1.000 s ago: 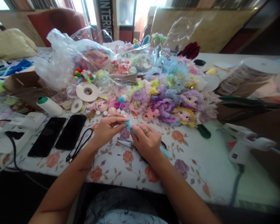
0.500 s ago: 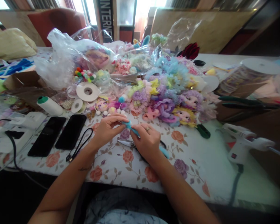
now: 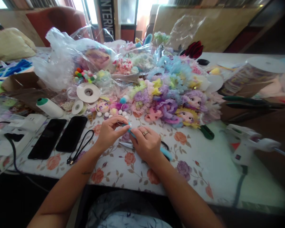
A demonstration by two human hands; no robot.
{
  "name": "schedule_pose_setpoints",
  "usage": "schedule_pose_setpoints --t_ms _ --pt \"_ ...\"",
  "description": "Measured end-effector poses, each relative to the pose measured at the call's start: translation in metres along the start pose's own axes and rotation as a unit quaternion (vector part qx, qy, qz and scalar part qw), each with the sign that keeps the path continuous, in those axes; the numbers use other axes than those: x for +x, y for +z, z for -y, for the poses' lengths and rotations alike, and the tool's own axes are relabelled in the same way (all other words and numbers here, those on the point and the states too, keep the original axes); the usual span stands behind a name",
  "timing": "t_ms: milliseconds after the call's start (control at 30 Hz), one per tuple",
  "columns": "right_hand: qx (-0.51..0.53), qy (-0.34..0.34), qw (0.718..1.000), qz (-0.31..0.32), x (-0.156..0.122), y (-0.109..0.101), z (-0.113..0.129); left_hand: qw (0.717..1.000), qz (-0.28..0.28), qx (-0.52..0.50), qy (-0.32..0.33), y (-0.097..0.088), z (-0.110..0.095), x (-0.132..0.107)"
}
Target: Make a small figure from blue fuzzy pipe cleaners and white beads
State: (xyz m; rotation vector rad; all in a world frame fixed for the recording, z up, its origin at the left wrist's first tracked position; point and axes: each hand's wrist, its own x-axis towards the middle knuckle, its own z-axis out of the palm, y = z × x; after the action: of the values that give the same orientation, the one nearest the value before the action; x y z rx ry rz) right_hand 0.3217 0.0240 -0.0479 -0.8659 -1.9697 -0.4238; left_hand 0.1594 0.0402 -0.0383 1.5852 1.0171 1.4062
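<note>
Over the flowered tablecloth [image 3: 130,172], my left hand [image 3: 111,131] pinches one end of a light blue fuzzy pipe cleaner [image 3: 130,129] between thumb and fingers. Close against it, my right hand [image 3: 146,142], with a ring on one finger, grips the same pipe cleaner. A light blue length also shows past the right hand's far side; whether it is one piece is hidden by that hand. Scissors [image 3: 126,144] lie under the right hand, with a blade out to the left and part of a dark handle to the right. Small white bits show at the left fingertips, too small to name.
Two black phones [image 3: 47,139] and a looped black cord [image 3: 82,147] lie left. A glue gun [image 3: 244,147] stands right. Behind the hands are doll-face pieces [image 3: 186,116], ruffled pastel fabric [image 3: 166,107], ribbon spools [image 3: 88,92], a thread cone [image 3: 49,107] and plastic bags [image 3: 59,57].
My right hand has moved slightly left and up, closer to my left fingertips. Less of the blue pipe cleaner shows between the hands, and its visible part has turned.
</note>
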Motion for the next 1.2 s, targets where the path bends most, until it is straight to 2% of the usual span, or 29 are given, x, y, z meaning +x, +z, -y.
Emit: schedule_pose_setpoints --t_ms 300,567,933,1200 --pt "0.003 0.032 0.999 0.000 -0.0018 -0.0010 -0.0007 1.000 0.003 0.017 0.019 -0.0018 -0.0002 0.0000" --pt "0.076 0.120 0.990 -0.012 -0.0024 0.0003 -0.0018 0.999 0.013 0.030 0.028 -0.0039 0.0017 0.0002" --pt "0.141 0.210 0.967 0.025 -0.0016 -0.0026 -0.0029 0.997 0.035 0.051 0.050 -0.0058 0.0016 0.0010" --pt "0.124 0.180 0.976 0.010 -0.0016 -0.0035 -0.0029 0.995 0.043 0.057 0.074 -0.0081 0.0007 0.0004"
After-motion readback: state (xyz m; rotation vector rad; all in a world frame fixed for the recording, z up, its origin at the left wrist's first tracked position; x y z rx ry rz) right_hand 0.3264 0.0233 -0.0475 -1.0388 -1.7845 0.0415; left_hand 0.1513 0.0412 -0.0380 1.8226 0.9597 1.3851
